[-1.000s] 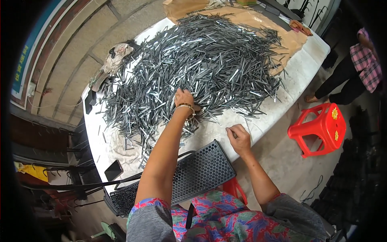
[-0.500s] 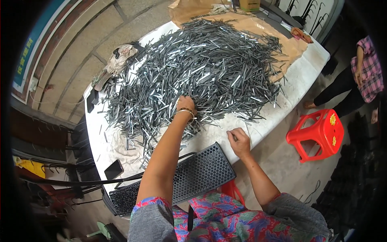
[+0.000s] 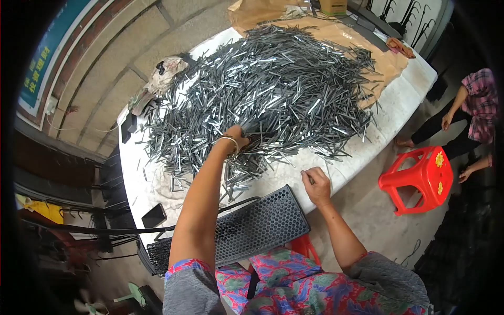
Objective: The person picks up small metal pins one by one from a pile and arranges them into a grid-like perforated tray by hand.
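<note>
dark strips [image 3: 283, 79] lie heaped across the white table [image 3: 412, 84], and remotely i have the left hand [image 3: 236, 137] in their near side, grip hidden, and the right hand [image 3: 318, 187] curled narrow, contents unclear, beyond the near tray [image 3: 262, 226].

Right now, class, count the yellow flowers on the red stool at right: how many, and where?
2: an upper yellow flower and a lower yellow flower, both on top of the red stool. Others may be hidden.
</note>
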`<state>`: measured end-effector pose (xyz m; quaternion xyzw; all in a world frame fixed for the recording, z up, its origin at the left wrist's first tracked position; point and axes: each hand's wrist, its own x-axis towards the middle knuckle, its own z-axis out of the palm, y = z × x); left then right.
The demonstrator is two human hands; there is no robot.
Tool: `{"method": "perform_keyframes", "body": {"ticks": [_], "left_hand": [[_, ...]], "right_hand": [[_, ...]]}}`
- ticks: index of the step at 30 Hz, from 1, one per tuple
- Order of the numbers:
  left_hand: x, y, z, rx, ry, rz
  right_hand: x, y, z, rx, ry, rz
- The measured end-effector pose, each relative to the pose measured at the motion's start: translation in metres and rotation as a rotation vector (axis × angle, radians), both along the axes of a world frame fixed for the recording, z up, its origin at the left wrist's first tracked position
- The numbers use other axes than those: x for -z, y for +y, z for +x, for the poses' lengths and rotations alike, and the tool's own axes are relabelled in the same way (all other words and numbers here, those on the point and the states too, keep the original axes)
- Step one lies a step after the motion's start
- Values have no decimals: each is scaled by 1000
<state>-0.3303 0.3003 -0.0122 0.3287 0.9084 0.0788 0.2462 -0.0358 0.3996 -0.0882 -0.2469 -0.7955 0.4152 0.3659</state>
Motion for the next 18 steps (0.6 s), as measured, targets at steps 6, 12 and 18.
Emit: {"method": "perform_keyframes", "body": {"ticks": [6, 12, 18], "left_hand": [[-18, -30, -13, -475, -408, 380], [-11, -25, 22, -733, -1218, 1115], [-7, -28, 38, -854, -1458, 1298]], "right_hand": [[7, 3, 4, 6, -2, 14], [4, 1, 6, 7, -27, 12], [4, 3, -1, -41, -18, -73]]}}
